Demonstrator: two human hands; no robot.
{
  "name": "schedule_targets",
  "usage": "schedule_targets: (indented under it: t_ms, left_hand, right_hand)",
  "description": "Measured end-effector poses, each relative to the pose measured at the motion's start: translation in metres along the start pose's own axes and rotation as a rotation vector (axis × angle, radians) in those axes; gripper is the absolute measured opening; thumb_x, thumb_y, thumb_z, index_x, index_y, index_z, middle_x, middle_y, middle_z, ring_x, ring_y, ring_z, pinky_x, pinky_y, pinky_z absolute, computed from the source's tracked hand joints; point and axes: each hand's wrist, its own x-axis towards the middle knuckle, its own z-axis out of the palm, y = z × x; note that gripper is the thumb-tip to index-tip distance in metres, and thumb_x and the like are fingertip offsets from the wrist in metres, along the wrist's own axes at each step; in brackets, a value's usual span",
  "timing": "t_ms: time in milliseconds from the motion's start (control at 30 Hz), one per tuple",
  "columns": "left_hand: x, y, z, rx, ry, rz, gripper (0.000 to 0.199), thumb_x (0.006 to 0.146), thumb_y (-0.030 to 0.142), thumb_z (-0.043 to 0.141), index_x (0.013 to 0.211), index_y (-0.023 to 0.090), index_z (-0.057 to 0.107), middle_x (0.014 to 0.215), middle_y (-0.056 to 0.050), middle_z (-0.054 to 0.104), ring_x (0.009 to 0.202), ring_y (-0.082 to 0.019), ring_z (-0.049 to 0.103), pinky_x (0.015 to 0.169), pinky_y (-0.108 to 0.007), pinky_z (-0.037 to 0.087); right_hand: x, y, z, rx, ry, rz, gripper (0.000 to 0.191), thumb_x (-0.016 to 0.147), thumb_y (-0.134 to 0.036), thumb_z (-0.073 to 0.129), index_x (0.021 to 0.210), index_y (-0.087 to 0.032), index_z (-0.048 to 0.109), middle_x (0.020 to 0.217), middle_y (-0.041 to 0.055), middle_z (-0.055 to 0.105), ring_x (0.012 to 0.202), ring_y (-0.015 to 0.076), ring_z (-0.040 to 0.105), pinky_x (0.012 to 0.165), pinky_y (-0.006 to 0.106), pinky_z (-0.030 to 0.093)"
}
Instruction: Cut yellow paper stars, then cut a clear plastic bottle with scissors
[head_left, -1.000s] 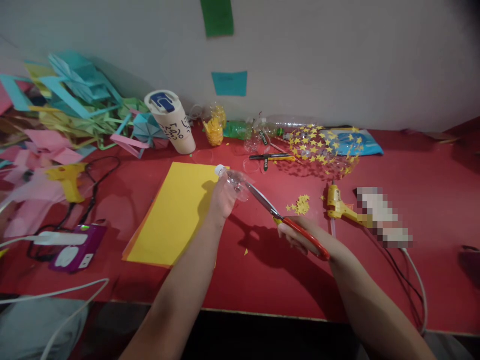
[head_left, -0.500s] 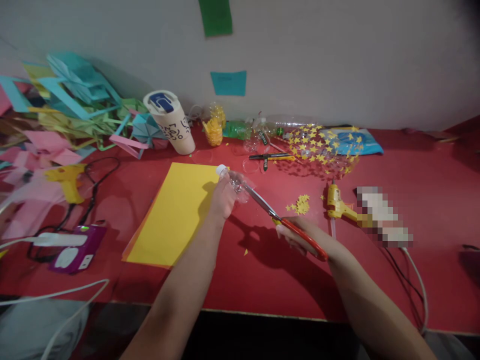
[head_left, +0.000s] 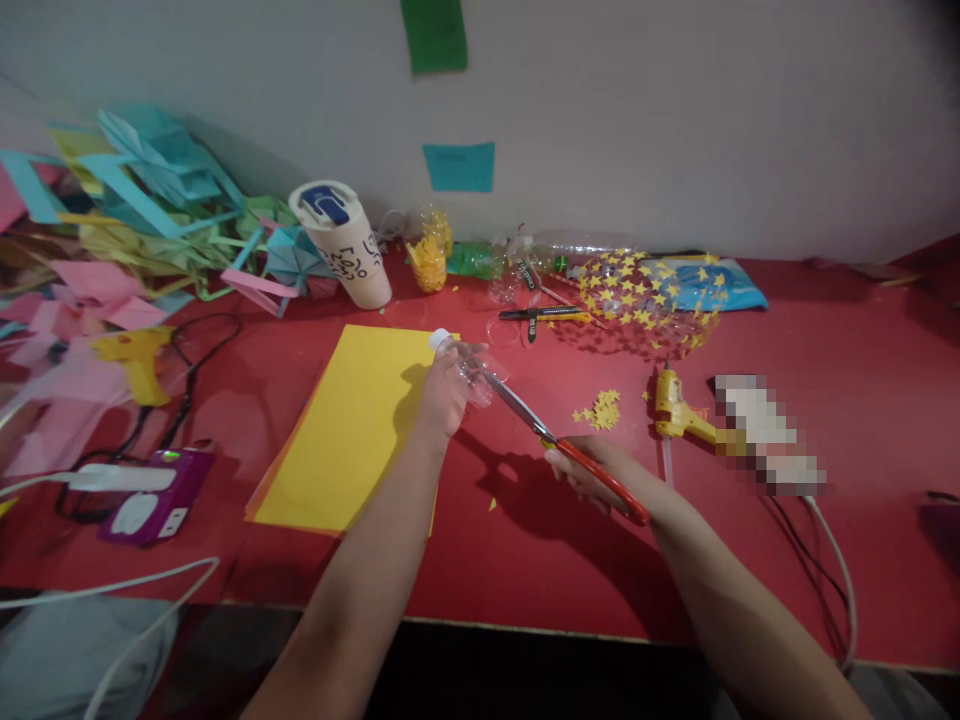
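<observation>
My left hand (head_left: pixel 444 393) is closed around the neck end of a clear plastic bottle piece (head_left: pixel 481 380) with a white cap (head_left: pixel 440 341). My right hand (head_left: pixel 596 468) grips the red handles of a pair of scissors (head_left: pixel 529 415). The scissor blades point up and left and meet the cut edge of the plastic; how far they are parted is hard to make out. Beneath my left forearm lies a stack of yellow paper (head_left: pixel 352 430). Several small yellow paper stars (head_left: pixel 602 411) lie in a pile beyond my right hand.
A yellow glue gun (head_left: pixel 667 405) stands at right, another glue gun (head_left: pixel 139 362) at left near a purple power box (head_left: pixel 157 500). A white tumbler (head_left: pixel 352 255), star-covered clear plastic (head_left: pixel 637 295), a utility knife (head_left: pixel 536 313) and folded paper shapes (head_left: pixel 165 190) line the back.
The scissors and my right hand have shifted slightly left, with the blades further over the plastic. My left hand still holds the bottle piece, slightly turned.
</observation>
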Motion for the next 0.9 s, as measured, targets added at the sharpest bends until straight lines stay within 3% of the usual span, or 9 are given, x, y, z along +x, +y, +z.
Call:
schedule_targets:
  t_ms: [300,533,733,900]
  left_hand:
    - [0.007,-0.001,-0.008,-0.041,0.001,0.047,0.003,0.081,0.023,0.055,0.082,0.021,0.057,0.074,-0.001,0.069,0.062,-0.010,0.059,0.063,-0.024,0.042]
    - [0.000,-0.003,-0.001,0.046,-0.048,0.059,0.003,0.081,0.020,0.059,0.082,0.020,0.057,0.073,0.000,0.068,0.061,-0.009,0.057,0.061,-0.022,0.040]
    - [-0.002,-0.003,0.002,0.086,-0.111,0.055,0.014,0.088,0.027,0.055,0.076,0.021,0.058,0.072,0.000,0.068,0.062,-0.011,0.056,0.062,-0.024,0.042]
    - [0.004,-0.006,-0.002,0.075,-0.055,0.051,0.026,0.095,0.037,0.050,0.075,0.023,0.060,0.074,-0.002,0.066,0.064,-0.013,0.056,0.068,-0.028,0.043]
  right_hand:
    - [0.005,-0.003,0.005,-0.068,0.033,0.100,0.050,0.078,-0.066,0.064,0.063,-0.023,0.043,0.042,-0.0103,0.037,0.030,0.0061,0.037,0.034,0.020,0.033]
    - [0.006,0.010,0.007,-0.064,-0.025,-0.054,0.053,0.084,-0.072,0.053,0.068,-0.022,0.046,0.046,-0.0082,0.041,0.036,0.0073,0.041,0.039,0.021,0.031]
    - [0.007,0.011,0.010,-0.035,-0.020,-0.025,0.055,0.084,-0.074,0.049,0.066,-0.022,0.044,0.044,-0.0087,0.037,0.036,0.0078,0.040,0.039,0.021,0.031]
    - [0.008,0.004,0.014,-0.044,0.031,0.044,0.054,0.080,-0.072,0.056,0.063,-0.023,0.041,0.042,-0.0086,0.037,0.034,0.0077,0.039,0.036,0.021,0.031]
